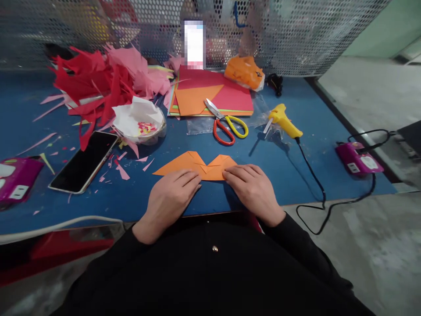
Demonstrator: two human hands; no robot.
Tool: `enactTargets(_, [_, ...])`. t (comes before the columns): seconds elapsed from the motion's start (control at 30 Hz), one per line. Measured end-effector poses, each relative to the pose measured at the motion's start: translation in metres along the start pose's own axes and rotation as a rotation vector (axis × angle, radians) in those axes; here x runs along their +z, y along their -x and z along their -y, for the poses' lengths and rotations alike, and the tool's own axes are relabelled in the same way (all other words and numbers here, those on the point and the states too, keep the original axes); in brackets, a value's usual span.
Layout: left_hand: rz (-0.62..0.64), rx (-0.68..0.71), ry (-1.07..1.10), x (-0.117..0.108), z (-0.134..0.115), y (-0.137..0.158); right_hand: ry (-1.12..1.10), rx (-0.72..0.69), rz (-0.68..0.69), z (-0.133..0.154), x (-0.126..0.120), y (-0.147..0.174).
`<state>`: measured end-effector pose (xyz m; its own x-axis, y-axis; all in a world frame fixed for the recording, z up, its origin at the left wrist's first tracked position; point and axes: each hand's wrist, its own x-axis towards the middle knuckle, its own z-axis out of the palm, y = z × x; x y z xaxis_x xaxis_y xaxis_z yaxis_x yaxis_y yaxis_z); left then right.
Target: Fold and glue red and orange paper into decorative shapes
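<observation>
A folded piece of orange paper (210,172) lies near the front edge of the blue table, with a pointed left end and a V-shaped notch in its upper edge. My left hand (174,193) has its fingers together, pressing on the paper's lower left part. On the other side, my right hand (251,188) grips the lower right part with thumb and fingertips. Both thumbs are partly hidden. Beyond the paper, scissors (219,117) with one red and one yellow handle rest partly on a stack of coloured paper (235,94), where another orange piece (189,100) lies.
A yellow glue gun (286,121) lies right, its cord running to a purple power strip (358,157). To the left are a phone (83,162), a bowl of paper bits (161,127) and red and pink scraps (98,83). A perforated metal panel (296,35) stands behind.
</observation>
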<state>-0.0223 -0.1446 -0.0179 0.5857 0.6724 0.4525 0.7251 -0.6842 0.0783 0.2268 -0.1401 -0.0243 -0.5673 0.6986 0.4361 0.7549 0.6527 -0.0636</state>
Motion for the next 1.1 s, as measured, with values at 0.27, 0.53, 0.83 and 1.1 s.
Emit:
enactTargets(0.27, [-0.077,0.033,0.005,-0.001,0.005,-0.002,0.004,0.103,-0.052,-0.005,-0.006,0.015])
enactTargets(0.53, [-0.043,0.028,0.089,-0.001,0.01,0.001,-0.007,0.141,-0.047,-0.001,-0.004,0.014])
enactTargets(0.83, [0.056,-0.357,-0.122,-0.01,0.015,0.017,0.112,0.079,-0.028,0.0,-0.009,0.012])
enactTargets(1.1, [0.073,-0.266,-0.158,-0.013,0.009,0.032,0.145,0.031,-0.052,0.017,-0.006,-0.004])
